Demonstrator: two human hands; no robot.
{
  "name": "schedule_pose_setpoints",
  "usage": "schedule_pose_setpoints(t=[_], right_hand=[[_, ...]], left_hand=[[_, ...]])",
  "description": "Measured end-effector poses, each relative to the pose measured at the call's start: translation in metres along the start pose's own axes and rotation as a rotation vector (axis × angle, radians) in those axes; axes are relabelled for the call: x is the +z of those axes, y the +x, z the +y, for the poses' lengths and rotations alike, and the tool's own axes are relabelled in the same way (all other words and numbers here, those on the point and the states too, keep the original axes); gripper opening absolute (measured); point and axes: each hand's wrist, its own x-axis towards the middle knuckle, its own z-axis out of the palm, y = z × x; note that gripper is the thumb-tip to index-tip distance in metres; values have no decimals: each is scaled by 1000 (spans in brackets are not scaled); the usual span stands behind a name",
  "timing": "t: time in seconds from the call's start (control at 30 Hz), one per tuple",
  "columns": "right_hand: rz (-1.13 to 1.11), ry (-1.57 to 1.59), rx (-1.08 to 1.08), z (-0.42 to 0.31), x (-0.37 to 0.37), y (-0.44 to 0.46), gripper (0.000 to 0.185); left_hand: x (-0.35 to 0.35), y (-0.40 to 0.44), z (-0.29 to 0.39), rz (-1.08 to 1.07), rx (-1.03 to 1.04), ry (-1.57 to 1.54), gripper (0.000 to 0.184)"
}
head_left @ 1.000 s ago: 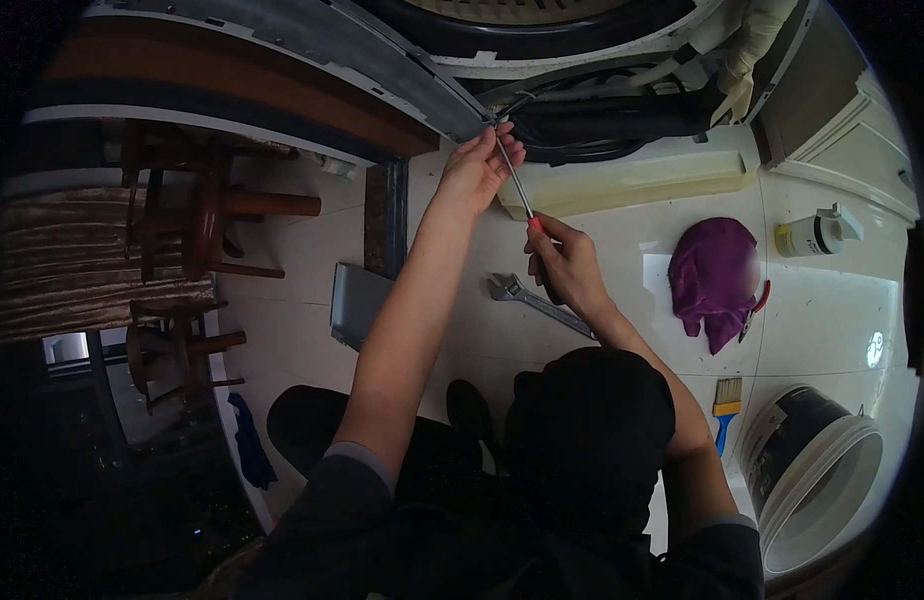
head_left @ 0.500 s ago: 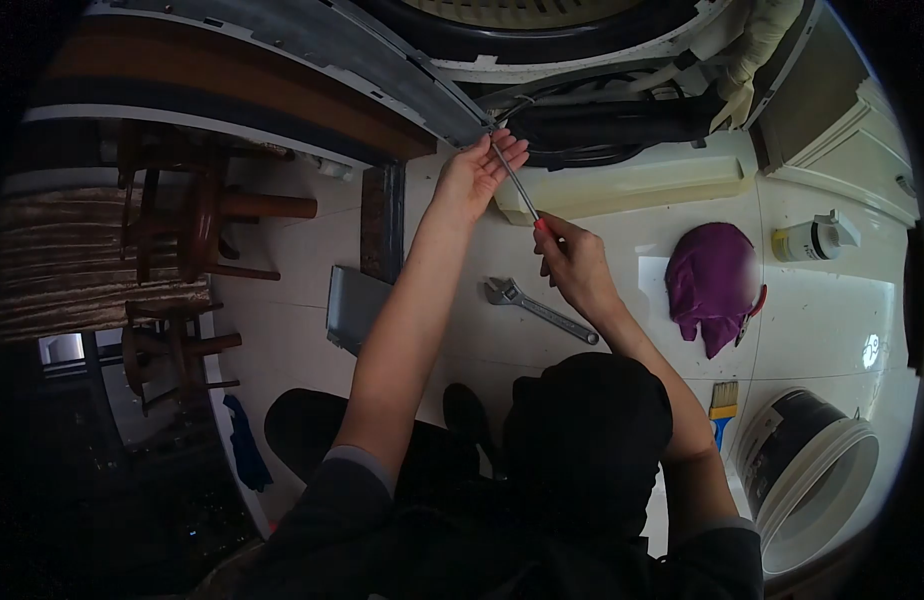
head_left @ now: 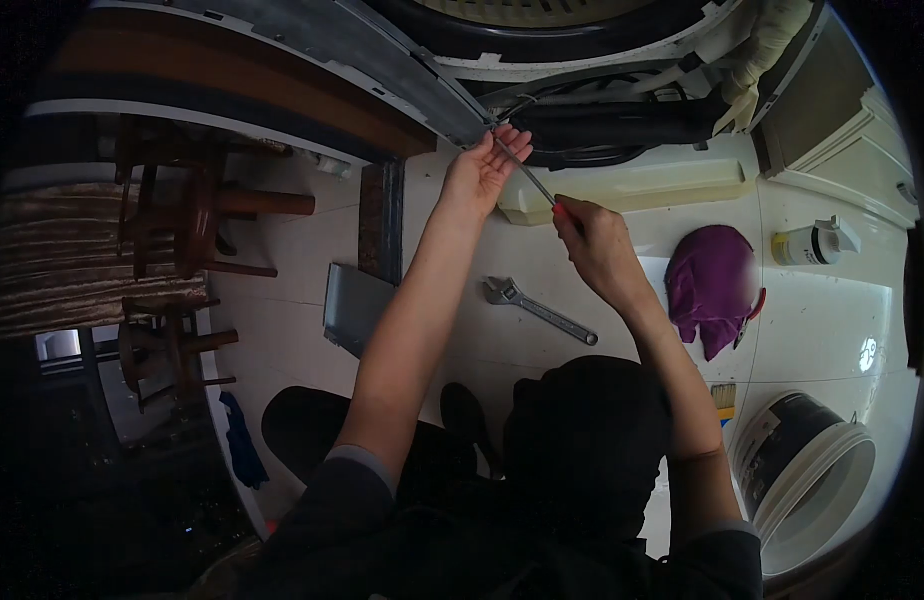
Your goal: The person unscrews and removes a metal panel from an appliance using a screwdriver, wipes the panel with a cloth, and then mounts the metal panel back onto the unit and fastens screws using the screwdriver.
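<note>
My right hand [head_left: 597,245] is closed around the red handle of a screwdriver [head_left: 530,176]. The long metal shaft slants up and left to the lower corner of a grey metal frame [head_left: 422,85]. Beside the tip, my left hand [head_left: 482,168] is palm up with its fingers stretched out, and the shaft passes over it. Whether the left fingers touch the shaft I cannot tell. The tip itself is hard to make out at the frame's corner. An adjustable wrench [head_left: 542,310] lies on the tiles below my hands.
Above is a machine with a round dark ring [head_left: 582,45] and black hoses. A cream strip-shaped panel [head_left: 632,190] lies before it. Rightward are a purple cloth [head_left: 710,285], spray bottle [head_left: 812,242], brush [head_left: 723,402] and bucket [head_left: 807,475]. A grey metal piece [head_left: 357,305] and wooden stools [head_left: 207,215] are left.
My right hand has moved slightly right and the screwdriver's angle has shifted a little. My left hand has stayed by the frame's corner.
</note>
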Motion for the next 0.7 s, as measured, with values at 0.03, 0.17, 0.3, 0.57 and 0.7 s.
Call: schedule_pose_setpoints(t=[0.03,0.17,0.3,0.57,0.7], right_hand=[[26,-67,-45,-3,-3,1,15],[53,-221,-88,-7,-4,2,16],[67,-289,-95,-9,2,1,16],[81,-120,-61,-12,4,-5,15],[116,9,-27,-9,16,-10,15]], left_hand=[[0,0,1,1,2,0,28],[-3,3,4,-21,-16,52,28],[-1,4,8,-25,-48,107,28],[1,4,12,50,-98,44,25],[1,5,8,26,-77,-37,25]])
